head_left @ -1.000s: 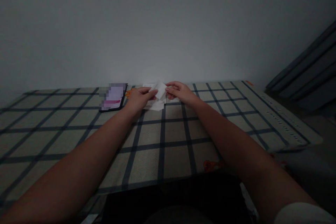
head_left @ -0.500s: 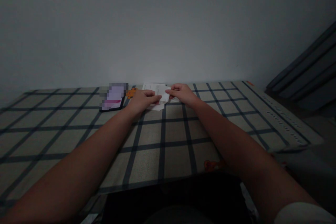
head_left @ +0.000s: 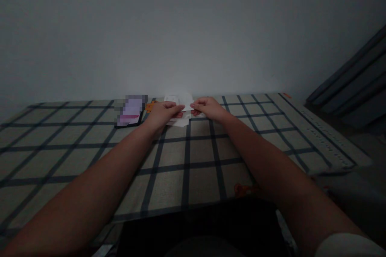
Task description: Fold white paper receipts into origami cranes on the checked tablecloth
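Note:
Between my hands is a small white sheet of paper [head_left: 186, 105], raised a little above other papers. My left hand [head_left: 164, 113] pinches its left side between thumb and fingers. On the opposite side, my right hand [head_left: 209, 108] grips the edge with thumb and fingertips. Under and behind them lie more white papers [head_left: 181, 122], some with faint print that I cannot read. My hands partly hide these papers.
To the left of my left hand lies a phone [head_left: 131, 112], its lit screen blurred out. An orange printed figure [head_left: 150, 107] shows beside it. A checked tablecloth [head_left: 199, 148] covers the table, which meets a plain wall [head_left: 193, 32]. Dark curtain folds [head_left: 356, 72] hang at right.
The held paper has tilted, its lower edge lifting so that the fingers below now show. Both hands stay in nearly the same place.

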Action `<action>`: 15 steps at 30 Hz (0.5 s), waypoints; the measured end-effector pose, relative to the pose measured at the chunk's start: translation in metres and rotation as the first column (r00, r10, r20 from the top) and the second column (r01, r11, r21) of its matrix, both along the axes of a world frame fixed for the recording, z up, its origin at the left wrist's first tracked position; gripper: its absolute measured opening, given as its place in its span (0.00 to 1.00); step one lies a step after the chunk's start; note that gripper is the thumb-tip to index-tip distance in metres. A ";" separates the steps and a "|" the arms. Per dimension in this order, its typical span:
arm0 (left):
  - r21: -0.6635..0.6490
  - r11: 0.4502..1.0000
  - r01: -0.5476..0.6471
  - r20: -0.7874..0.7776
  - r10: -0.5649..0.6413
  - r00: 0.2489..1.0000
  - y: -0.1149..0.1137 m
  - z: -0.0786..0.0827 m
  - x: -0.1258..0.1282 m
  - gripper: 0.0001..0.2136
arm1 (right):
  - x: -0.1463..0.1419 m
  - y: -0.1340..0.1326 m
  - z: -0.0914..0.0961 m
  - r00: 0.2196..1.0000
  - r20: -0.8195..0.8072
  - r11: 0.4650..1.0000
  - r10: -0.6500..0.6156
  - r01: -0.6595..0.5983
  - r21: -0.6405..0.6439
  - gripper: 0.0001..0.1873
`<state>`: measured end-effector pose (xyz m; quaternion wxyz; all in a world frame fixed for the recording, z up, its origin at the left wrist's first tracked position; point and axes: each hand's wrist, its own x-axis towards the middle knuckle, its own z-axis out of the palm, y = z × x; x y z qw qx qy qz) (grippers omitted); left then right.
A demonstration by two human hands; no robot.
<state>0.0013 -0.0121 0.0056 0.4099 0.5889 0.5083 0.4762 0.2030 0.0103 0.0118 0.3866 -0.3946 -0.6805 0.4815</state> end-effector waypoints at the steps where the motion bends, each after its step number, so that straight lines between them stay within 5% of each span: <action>1: -0.020 1.000 0.011 0.032 -0.011 0.999 0.001 -0.001 0.000 0.15 | 0.000 -0.001 0.001 1.000 0.001 1.000 0.001 -0.001 0.006 0.10; 15: -0.058 0.995 0.077 0.092 -0.071 0.993 0.003 -0.002 -0.002 0.16 | 0.004 0.002 -0.004 0.994 0.005 0.993 0.109 -0.109 0.036 0.14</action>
